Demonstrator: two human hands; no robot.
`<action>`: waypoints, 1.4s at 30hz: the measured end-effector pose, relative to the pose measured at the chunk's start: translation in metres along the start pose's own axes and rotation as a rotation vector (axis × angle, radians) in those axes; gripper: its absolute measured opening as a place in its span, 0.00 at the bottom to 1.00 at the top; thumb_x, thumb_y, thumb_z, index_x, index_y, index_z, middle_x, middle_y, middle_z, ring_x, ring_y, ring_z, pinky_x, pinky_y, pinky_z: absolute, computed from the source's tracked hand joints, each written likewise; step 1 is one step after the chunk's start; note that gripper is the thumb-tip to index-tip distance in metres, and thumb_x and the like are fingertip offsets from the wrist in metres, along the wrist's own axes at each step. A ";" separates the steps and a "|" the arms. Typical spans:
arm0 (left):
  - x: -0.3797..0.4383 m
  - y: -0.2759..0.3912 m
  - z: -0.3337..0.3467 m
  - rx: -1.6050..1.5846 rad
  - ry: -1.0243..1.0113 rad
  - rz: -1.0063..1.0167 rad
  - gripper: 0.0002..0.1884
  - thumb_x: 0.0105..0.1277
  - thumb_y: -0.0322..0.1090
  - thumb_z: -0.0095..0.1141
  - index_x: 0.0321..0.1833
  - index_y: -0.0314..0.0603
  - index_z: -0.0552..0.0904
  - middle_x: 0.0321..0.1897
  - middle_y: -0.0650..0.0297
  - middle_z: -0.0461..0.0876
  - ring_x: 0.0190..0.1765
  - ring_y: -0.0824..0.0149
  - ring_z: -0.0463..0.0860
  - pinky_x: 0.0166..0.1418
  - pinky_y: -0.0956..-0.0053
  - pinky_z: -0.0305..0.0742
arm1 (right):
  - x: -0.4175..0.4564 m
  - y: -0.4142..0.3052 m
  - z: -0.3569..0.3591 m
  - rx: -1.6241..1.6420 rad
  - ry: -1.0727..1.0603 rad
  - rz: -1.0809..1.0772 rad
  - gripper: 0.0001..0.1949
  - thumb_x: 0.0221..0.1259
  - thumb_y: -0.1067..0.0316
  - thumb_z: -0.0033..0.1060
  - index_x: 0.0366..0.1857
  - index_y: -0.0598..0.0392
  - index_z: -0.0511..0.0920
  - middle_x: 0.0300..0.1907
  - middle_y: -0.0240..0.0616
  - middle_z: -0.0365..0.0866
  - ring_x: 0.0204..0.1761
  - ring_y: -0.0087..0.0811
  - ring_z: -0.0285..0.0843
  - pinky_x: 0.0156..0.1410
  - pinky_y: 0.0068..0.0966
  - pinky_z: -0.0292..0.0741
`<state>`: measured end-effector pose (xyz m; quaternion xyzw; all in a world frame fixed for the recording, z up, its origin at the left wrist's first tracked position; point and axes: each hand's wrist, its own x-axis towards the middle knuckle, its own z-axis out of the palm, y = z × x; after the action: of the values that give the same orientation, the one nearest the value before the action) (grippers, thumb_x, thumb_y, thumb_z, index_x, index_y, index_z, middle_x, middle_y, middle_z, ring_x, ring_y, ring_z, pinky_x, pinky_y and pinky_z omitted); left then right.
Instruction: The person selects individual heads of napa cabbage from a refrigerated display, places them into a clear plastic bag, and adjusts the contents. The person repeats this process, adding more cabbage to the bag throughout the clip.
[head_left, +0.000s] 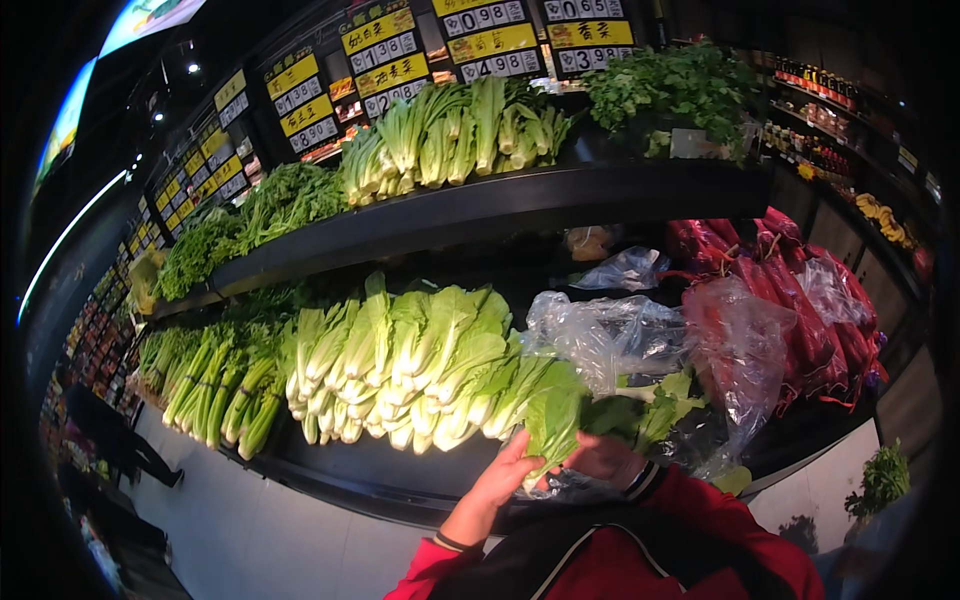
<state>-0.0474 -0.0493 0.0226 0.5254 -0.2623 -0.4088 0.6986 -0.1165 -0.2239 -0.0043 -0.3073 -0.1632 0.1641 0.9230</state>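
My left hand (501, 474) grips the pale stem end of a small head of leafy greens (556, 420), its thumb lying across the stalks. At the head's right edge, my right hand (611, 459) holds the leaves, part of its fingers hidden behind them. Rows of pale-stemmed leafy greens (420, 360) are stacked on the lower shelf, just left of the held head. Loose leaves (667, 409) and crumpled clear plastic bags (607, 330) lie beyond and to the right of my right hand.
Bundled celery (225, 390) sits further left on the lower shelf. Red mesh sacks (787, 300) are piled at right. An upper shelf (480, 202) carries more greens beneath price signs (390, 60). A person (120, 427) is in the left aisle. Greens (879, 480) show at lower right.
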 end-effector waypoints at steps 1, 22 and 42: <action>-0.002 -0.003 0.001 -0.005 -0.011 -0.036 0.24 0.61 0.23 0.44 0.62 0.40 0.62 0.41 0.59 0.77 0.38 0.69 0.79 0.31 0.80 0.74 | 0.001 0.007 -0.010 0.085 -0.064 -0.015 0.25 0.59 0.52 0.52 0.55 0.58 0.66 0.48 0.43 0.75 0.46 0.36 0.74 0.55 0.35 0.68; -0.014 -0.015 0.008 -0.074 0.027 -0.181 0.28 0.59 0.22 0.42 0.65 0.42 0.60 0.42 0.56 0.77 0.27 0.65 0.79 0.31 0.75 0.75 | -0.043 0.021 -0.042 0.421 0.378 -0.183 0.18 0.61 0.63 0.50 0.53 0.57 0.69 0.51 0.38 0.74 0.51 0.33 0.72 0.59 0.32 0.67; -0.019 -0.013 -0.001 -0.282 -0.094 -0.108 0.29 0.59 0.22 0.42 0.66 0.46 0.59 0.39 0.56 0.77 0.29 0.65 0.80 0.29 0.74 0.78 | -0.057 0.003 -0.015 -0.040 0.454 -0.538 0.25 0.68 0.62 0.35 0.68 0.45 0.50 0.64 0.41 0.60 0.64 0.40 0.60 0.68 0.42 0.57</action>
<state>-0.0608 -0.0343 0.0114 0.4156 -0.2063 -0.5026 0.7294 -0.1619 -0.2520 -0.0294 -0.3000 -0.0322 -0.1609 0.9397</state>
